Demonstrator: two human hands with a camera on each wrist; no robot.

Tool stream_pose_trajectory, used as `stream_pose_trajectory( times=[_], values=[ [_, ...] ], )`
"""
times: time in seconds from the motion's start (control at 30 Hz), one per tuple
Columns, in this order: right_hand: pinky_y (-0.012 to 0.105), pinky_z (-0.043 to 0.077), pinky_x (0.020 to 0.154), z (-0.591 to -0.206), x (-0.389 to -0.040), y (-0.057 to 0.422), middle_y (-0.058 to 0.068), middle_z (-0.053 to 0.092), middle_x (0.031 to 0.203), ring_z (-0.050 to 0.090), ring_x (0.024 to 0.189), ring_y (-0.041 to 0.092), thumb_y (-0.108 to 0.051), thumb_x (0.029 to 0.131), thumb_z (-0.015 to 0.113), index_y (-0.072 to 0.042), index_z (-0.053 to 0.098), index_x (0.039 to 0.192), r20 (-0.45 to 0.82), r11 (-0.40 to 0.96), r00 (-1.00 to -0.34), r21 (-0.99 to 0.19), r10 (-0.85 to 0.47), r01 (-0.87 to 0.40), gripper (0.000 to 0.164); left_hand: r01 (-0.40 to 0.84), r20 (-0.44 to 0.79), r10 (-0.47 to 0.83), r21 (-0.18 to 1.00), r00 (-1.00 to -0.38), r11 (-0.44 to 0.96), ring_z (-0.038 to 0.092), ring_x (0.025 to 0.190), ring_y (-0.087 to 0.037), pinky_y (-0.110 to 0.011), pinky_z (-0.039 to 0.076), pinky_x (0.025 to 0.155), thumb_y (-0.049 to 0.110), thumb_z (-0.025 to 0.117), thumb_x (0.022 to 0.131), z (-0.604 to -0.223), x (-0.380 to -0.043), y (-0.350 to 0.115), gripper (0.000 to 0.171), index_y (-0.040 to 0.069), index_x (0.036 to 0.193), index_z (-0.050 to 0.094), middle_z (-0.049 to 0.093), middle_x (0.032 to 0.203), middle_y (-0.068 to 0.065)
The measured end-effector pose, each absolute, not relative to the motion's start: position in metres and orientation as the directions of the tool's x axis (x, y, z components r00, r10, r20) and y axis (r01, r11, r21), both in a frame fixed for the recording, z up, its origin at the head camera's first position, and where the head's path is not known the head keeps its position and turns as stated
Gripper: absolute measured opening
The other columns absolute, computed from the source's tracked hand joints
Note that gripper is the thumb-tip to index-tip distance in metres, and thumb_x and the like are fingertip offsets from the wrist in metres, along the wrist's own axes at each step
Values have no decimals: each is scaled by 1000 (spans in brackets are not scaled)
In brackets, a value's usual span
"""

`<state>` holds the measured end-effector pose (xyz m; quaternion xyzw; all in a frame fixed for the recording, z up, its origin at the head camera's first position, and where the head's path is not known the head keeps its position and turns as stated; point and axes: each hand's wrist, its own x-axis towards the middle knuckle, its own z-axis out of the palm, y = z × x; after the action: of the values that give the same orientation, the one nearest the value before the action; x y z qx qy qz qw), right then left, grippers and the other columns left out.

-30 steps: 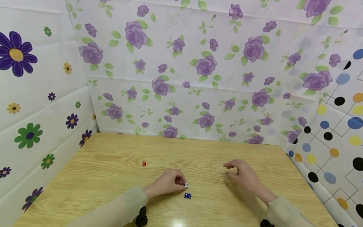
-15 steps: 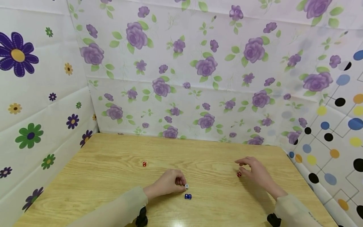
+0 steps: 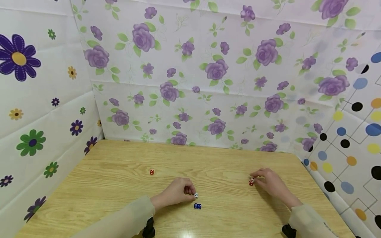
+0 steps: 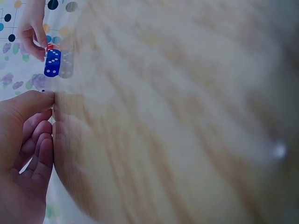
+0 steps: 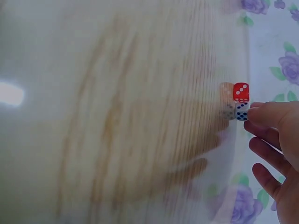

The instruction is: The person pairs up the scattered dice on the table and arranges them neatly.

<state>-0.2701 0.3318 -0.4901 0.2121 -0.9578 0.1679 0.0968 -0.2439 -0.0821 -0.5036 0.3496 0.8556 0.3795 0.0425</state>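
Note:
At the table's middle, the thumb and fingertips of my left hand [image 3: 175, 192] pinch a small white die [image 3: 196, 195]; in the left wrist view the thumb hides most of it. Just in front of it lie two blue dice [image 3: 197, 206] side by side. On the right, my right hand [image 3: 272, 183] pinches another white die [image 5: 241, 111] with blue pips. A red die [image 5: 241, 92] is right beside that one, and the two seem to touch. The other fingers of the right hand are spread and loosely bent.
A second red die [image 3: 152, 172] lies alone on the wooden table [image 3: 119, 198], farther back and left. A floral curtain [image 3: 190, 109] stands along the table's back edge, with patterned sheets on both sides.
My right hand first moved right, off the red die; then its fingers came together, and a white die now shows beside that red one. My left hand stays in place.

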Motion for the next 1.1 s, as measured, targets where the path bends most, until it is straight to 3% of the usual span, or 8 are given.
stream_pose_trajectory(
  times=[0.2, 0.5, 0.87, 1.1],
  values=[
    [47, 55, 82, -490, -268, 333, 0, 74, 100, 65, 93, 23, -6, 85, 74, -15, 76, 104, 232, 863, -896, -262, -379, -432, 21, 569, 191, 637, 679, -747, 464, 54, 73, 2, -16, 49, 67, 15, 79, 84, -503, -243, -82, 8, 14, 87, 71, 65, 85, 1],
    [41, 54, 77, -490, -264, 332, -6, 72, 92, 62, 86, 15, -11, 84, 77, -19, 77, 96, 213, 878, -917, -280, -338, -389, 15, 559, 183, 635, 687, -751, 463, 53, 72, 3, -16, 49, 68, 15, 79, 84, -504, -243, -82, 8, 14, 87, 71, 65, 85, 1],
    [33, 56, 78, -491, -252, 331, -5, 75, 94, 67, 85, 10, -16, 86, 76, -19, 78, 97, 129, 872, -958, -395, -258, -288, 12, 544, 171, 634, 702, -754, 458, 54, 73, 3, -16, 49, 68, 14, 79, 84, -502, -243, -82, 9, 13, 88, 72, 66, 87, -2],
    [23, 52, 72, -488, -239, 317, -7, 73, 91, 63, 81, 3, -18, 86, 76, -19, 77, 94, 117, 840, -954, -453, -276, -299, 9, 528, 152, 629, 707, -763, 470, 53, 72, 3, -16, 49, 68, 14, 79, 84, -501, -243, -82, 9, 13, 88, 72, 66, 86, -1]
  ],
)
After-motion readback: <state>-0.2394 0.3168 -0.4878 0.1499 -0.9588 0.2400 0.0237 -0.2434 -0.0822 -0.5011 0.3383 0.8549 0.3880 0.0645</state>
